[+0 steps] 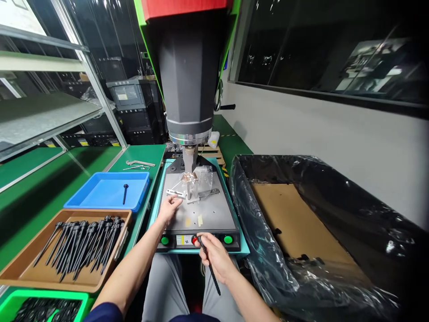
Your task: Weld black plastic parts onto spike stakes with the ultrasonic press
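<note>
Currently, we see the left hand reaching over a metal plate, its fingers loosely bent and parted, with nothing visible in its grasp. It sits just beside a slotted metal bar on a metal fixture; we cannot tell whether its fingertips touch. Nearer the lap, the right hand closes thumb and fingers on a slim black rod close to its upper end; the rod slants down to the right, its lower end before the right leg.

Ahead of both hands, a metal horn points down above the fixture. We judge it wise to keep fingertips from beneath it and to hold the rod lightly and straight. A red button lies just beside the right fingertips, easy to knock.

Left of the left hand, the raised rims of a brown tray of similar rods and a blue tray edge the reach. Right of the right hand stands a black-lined bin. The easiest path, we think, crosses the plate's front.
</note>
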A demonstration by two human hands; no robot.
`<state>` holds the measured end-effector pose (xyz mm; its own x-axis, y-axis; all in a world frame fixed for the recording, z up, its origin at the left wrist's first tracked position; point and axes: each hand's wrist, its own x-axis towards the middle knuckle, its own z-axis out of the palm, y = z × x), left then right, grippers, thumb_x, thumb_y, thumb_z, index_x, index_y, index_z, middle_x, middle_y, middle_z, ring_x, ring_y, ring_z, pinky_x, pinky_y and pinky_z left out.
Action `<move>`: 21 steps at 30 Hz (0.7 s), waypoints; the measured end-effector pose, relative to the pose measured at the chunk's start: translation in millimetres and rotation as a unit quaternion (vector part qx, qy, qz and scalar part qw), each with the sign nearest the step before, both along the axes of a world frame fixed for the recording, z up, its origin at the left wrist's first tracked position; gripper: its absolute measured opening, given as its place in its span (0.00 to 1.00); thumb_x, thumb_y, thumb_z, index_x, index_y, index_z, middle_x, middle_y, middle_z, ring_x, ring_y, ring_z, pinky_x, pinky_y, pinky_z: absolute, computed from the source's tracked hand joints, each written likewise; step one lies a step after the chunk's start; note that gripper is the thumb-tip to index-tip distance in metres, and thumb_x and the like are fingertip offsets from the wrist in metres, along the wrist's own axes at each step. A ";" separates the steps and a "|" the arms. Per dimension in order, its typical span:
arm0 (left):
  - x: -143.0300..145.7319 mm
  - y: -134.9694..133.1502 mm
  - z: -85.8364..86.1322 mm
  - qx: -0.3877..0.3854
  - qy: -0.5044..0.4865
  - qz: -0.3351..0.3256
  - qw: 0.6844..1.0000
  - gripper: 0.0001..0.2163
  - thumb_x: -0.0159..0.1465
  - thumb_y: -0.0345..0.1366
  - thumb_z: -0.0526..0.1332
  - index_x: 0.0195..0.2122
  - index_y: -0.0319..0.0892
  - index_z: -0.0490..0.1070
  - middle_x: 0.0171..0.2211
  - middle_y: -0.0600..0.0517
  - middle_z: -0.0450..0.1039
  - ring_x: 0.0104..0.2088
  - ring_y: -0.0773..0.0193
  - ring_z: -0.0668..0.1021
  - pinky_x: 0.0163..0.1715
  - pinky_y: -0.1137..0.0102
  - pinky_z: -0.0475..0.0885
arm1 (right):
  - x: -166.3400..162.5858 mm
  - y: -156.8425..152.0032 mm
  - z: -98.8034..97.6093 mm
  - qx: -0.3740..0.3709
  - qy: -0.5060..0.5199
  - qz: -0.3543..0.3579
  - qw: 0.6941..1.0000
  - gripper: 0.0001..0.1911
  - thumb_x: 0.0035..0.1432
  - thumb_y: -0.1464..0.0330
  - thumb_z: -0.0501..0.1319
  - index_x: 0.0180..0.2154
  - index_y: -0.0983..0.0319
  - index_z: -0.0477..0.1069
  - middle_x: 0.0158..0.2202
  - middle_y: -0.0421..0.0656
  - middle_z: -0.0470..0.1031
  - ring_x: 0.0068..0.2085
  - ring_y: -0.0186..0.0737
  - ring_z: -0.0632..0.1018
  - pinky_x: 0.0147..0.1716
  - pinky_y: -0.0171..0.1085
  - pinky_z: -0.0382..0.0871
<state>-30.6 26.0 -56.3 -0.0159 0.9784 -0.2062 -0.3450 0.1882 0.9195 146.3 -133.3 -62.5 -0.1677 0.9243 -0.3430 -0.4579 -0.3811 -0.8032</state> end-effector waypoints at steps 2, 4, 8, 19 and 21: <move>2.4 -3.2 6.1 -0.005 -0.025 -0.020 0.999 0.18 0.47 0.34 0.74 0.37 0.36 0.73 0.25 0.54 0.73 0.27 0.67 0.77 0.38 0.68 0.73 | -0.7 7.5 -3.2 -0.013 0.009 0.003 1.000 0.25 0.50 0.50 0.68 0.42 0.61 0.68 0.33 0.41 0.72 0.22 0.26 0.65 0.17 0.26 0.51; 2.1 -10.4 15.4 -0.012 -0.057 -0.037 0.998 0.15 0.49 0.34 0.73 0.36 0.37 0.72 0.25 0.54 0.73 0.27 0.67 0.78 0.37 0.68 0.74 | -3.2 16.1 -7.8 -0.025 0.016 0.009 0.999 0.25 0.48 0.51 0.69 0.40 0.62 0.68 0.31 0.40 0.72 0.22 0.26 0.65 0.16 0.26 0.51; -1.1 -26.8 38.3 -0.031 -0.159 -0.053 0.985 0.17 0.53 0.30 0.70 0.44 0.39 0.72 0.25 0.54 0.73 0.26 0.67 0.78 0.33 0.70 0.76 | -18.9 40.1 -19.3 -0.044 0.024 0.034 0.998 0.25 0.46 0.53 0.70 0.38 0.62 0.68 0.30 0.40 0.73 0.21 0.26 0.66 0.16 0.26 0.50; 4.5 -31.9 54.1 -0.005 -0.301 -0.038 0.953 0.26 0.57 0.24 0.64 0.57 0.46 0.65 0.28 0.56 0.74 0.27 0.72 0.77 0.36 0.73 0.76 | -86.1 118.9 -15.2 0.184 0.016 -0.054 0.981 0.20 0.55 0.51 0.62 0.41 0.59 0.73 0.30 0.40 0.72 0.26 0.35 0.70 0.24 0.34 0.64; 3.8 -32.7 54.8 -0.006 -0.299 -0.029 0.954 0.26 0.57 0.24 0.63 0.57 0.47 0.65 0.29 0.56 0.74 0.27 0.72 0.78 0.36 0.73 0.76 | -79.0 128.2 -6.9 0.236 -0.019 -0.126 0.963 0.23 0.58 0.52 0.60 0.50 0.58 0.71 0.38 0.44 0.75 0.34 0.40 0.74 0.33 0.38 0.69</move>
<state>-26.8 -6.8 -1.5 0.1622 0.9716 -0.1722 -0.7962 0.2320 0.5588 67.3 -5.1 -69.4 0.0868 0.9884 0.1244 -0.4549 0.1504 -0.8777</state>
